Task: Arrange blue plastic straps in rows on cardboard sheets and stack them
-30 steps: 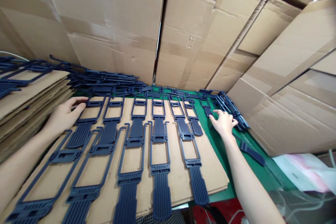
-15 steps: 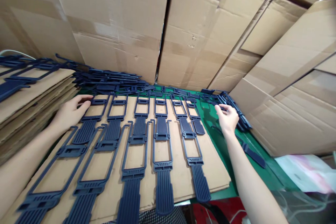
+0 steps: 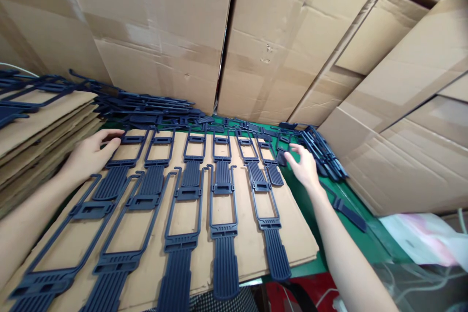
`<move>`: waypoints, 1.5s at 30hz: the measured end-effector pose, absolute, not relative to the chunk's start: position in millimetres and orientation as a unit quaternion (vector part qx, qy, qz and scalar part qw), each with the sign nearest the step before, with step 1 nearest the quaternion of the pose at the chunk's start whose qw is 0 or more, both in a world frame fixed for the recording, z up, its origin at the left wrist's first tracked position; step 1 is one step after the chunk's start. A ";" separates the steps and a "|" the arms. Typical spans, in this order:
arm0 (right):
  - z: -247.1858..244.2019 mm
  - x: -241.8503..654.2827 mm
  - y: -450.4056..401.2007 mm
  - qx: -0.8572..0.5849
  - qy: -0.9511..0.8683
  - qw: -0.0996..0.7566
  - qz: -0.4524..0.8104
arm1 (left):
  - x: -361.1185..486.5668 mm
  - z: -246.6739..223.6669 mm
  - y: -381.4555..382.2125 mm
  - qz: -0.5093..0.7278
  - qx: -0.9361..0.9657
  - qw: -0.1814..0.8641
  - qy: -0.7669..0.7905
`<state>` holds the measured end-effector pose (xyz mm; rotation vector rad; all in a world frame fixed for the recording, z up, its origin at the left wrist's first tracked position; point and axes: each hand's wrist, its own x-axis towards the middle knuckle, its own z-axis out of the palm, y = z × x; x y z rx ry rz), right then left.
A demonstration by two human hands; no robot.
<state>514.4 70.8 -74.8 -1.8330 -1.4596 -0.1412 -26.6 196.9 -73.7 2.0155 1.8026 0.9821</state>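
Dark blue plastic brackets [image 3: 223, 204], each a long frame with a ribbed pad, lie in two rows on a cardboard sheet [image 3: 248, 248]. My left hand [image 3: 91, 153] rests at the far left corner, thumb and forefinger apart, their tips against the edge of the far-left bracket [image 3: 133, 139]. Beyond the sheet's right edge, my right hand [image 3: 305, 168] has its thumb and forefinger at a smaller-looking bracket [image 3: 282, 157] and appears to grip its side. The exact contact of these fingertips is hard to see.
A heap of dark blue parts [image 3: 146, 107] lies behind the sheet, with more bundled parts [image 3: 325, 153] at the right. Stacked cardboard [image 3: 44, 148] stands left. Large cartons [image 3: 278, 48] wall off the back. One loose bracket [image 3: 349, 214] lies on the green tabletop [image 3: 380, 236].
My right hand has moved left toward the sheet, and a bracket now shows face-on at its fingertips. My left hand stays at the far-left bracket. The view has shifted slightly.
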 end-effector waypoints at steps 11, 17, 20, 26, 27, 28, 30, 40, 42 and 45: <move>-81.0 515.8 72.4 -0.789 -0.569 0.225 -0.061 | -23.0 -71.4 194.3 0.343 0.682 0.153 0.628; -79.4 526.6 68.2 -0.833 -0.506 0.209 -0.078 | -25.0 -73.5 195.2 0.343 0.685 0.145 0.627; -80.0 525.8 68.2 -0.834 -0.502 0.217 -0.070 | -25.8 -73.5 195.3 0.342 0.685 0.150 0.625; -74.8 521.2 67.6 -0.806 -0.515 0.280 -0.088 | -24.1 -70.7 194.5 0.335 0.683 0.147 0.632; -73.1 520.0 67.3 -0.795 -0.524 0.292 -0.091 | -24.1 -70.5 194.6 0.332 0.685 0.146 0.632; -71.4 518.4 67.0 -0.783 -0.535 0.303 -0.094 | -24.1 -70.4 194.6 0.329 0.685 0.146 0.633; -67.3 514.0 66.8 -0.755 -0.564 0.319 -0.100 | -24.2 -70.3 194.6 0.326 0.686 0.147 0.634; -17.6 469.5 14.9 -0.631 -0.557 0.501 -0.200 | -21.7 -68.4 192.0 0.330 0.692 0.135 0.628; -9.9 452.1 -21.2 -0.622 -0.510 0.574 -0.153 | -18.9 -65.5 189.9 0.327 0.690 0.135 0.631; -11.6 429.7 -79.7 -0.669 -0.471 0.571 -0.066 | -14.9 -61.2 186.7 0.318 0.692 0.124 0.636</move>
